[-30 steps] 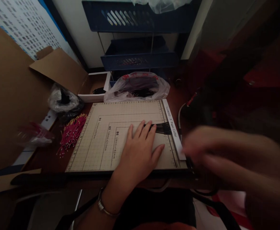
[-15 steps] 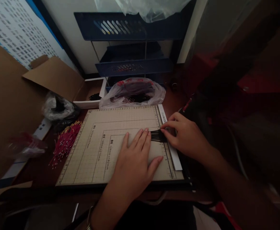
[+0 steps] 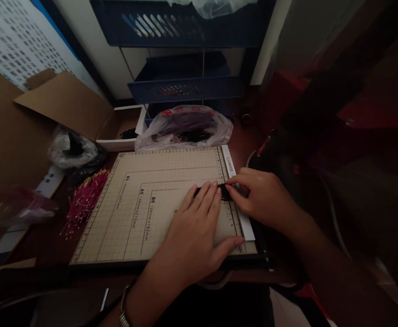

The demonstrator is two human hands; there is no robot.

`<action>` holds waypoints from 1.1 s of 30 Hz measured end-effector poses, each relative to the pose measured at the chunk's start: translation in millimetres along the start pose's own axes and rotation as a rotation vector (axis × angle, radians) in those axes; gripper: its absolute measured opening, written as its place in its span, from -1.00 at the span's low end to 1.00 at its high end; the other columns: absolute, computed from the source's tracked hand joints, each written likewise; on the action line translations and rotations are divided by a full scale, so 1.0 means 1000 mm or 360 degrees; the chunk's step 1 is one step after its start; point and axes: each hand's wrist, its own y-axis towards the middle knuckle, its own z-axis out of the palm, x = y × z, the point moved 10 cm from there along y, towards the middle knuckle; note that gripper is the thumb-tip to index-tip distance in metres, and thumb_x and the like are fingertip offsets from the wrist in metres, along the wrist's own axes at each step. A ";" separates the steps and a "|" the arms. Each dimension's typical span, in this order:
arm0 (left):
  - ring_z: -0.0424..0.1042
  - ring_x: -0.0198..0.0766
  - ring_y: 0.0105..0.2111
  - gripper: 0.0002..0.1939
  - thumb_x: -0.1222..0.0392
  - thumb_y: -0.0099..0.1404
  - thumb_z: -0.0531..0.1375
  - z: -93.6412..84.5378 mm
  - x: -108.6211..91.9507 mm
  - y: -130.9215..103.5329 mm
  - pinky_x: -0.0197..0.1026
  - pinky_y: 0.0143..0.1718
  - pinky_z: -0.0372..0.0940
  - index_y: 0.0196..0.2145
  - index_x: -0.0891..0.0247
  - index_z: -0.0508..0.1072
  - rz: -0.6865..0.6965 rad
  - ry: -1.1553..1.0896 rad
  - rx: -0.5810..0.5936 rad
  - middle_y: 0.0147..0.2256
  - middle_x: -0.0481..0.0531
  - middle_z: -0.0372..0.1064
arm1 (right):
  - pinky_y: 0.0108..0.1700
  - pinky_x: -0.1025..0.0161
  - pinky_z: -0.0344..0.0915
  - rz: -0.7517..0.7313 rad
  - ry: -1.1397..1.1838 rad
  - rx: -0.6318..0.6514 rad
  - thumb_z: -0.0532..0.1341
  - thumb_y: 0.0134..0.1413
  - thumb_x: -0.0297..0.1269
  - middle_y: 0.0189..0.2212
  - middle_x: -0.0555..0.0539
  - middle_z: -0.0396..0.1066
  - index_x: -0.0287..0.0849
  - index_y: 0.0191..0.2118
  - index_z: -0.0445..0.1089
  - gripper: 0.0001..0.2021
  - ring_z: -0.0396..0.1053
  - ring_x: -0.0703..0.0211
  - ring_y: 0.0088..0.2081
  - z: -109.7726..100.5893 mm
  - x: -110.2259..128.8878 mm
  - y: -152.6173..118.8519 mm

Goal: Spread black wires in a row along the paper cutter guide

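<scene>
A row of thin black strands (image 3: 224,192), wire-like and side by side, lies across the right part of a beige cutting board (image 3: 117,227) printed with grid lines and paper sizes. My left hand (image 3: 195,229) rests flat over them, fingers stretched out and thumb apart, covering much of their length. At the strands' right end, my right hand (image 3: 267,195) pinches them between thumb and fingertips, beside the white strip (image 3: 247,227) along the board's right edge. The exact grip is partly hidden in the dim light.
A bundle of dark pink strands (image 3: 86,197) with light tips lies left of the board. Behind it stand a clear plastic bag (image 3: 151,138) holding black strands, an open cardboard box (image 3: 72,102) and blue tiered trays (image 3: 188,91). A black plastic roll (image 3: 72,150) sits at the left.
The black strands now reach further left under my left fingers. My left hand has shifted slightly right across the board, closer to my right hand. The view has tilted slightly down.
</scene>
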 end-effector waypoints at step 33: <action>-0.03 0.06 0.52 -0.04 -0.46 0.51 -0.10 0.003 0.001 0.002 0.22 0.53 0.00 0.47 0.44 0.15 -0.0059 -0.0127 0.0056 0.51 0.25 -0.07 | -0.32 0.27 -0.08 0.0134 -0.0075 0.0378 0.14 0.15 -0.21 -0.53 0.03 0.37 -0.12 0.06 0.44 -0.62 0.25 0.27 -0.48 0.009 0.001 -0.005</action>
